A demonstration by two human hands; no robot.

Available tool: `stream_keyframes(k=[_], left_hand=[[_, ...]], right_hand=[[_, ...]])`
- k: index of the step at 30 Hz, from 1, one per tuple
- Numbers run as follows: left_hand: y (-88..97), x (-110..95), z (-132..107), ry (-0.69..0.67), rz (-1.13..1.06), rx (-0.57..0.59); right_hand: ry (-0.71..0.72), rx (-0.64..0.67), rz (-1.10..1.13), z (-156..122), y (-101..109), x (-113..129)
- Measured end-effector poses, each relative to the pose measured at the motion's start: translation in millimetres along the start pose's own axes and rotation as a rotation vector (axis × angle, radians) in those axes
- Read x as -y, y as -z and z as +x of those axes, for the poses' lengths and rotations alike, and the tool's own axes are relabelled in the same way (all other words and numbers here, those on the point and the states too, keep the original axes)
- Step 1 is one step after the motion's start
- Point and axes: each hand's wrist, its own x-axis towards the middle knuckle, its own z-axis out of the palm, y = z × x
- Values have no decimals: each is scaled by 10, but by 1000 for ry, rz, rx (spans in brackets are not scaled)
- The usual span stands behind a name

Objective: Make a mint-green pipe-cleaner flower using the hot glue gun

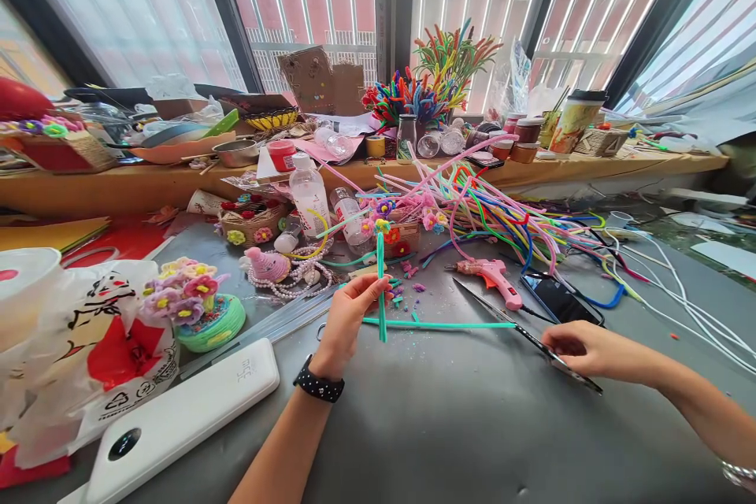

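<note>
My left hand [350, 323] is closed in a pinch around the upright green stem of a small bunch of pipe-cleaner flowers [383, 222]. Purple, yellow and orange blooms sit at the stem's top. A long green pipe cleaner [442, 324] lies across the grey table, passing behind the stem's lower end. At its right end lies a pair of scissors [520, 331], blades pointing up and left. My right hand [582, 348] has its fingers curled on the scissors' handle end; the handles are partly hidden. Small pink and green clippings [407, 272] are scattered beyond my left hand.
A pink glue gun [490, 277] and a dark phone [561, 301] lie beyond the scissors. Loose colourful pipe cleaners [496, 205] heap at the back right. To the left are a white power bank [189, 417], a potted flower craft [201, 307] and plastic bottles [308, 193].
</note>
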Motion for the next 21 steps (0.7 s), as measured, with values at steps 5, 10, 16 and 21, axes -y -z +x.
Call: stream_keyframes(k=[5,10,16,21], left_hand=[[-30,-13,-15,-10,12,-14],[-35,16,-6,-22,39,-5],[-29,48,-9,-50,59,-14],[-47,33,-27,-11,20,-3]], right_hand=[[-42,-25,423,-126,-13,-19],[13,-246,469,-123,-22,-57],[78,-266,468,-77,-63,128],[327,-54,664,27,-353,234]])
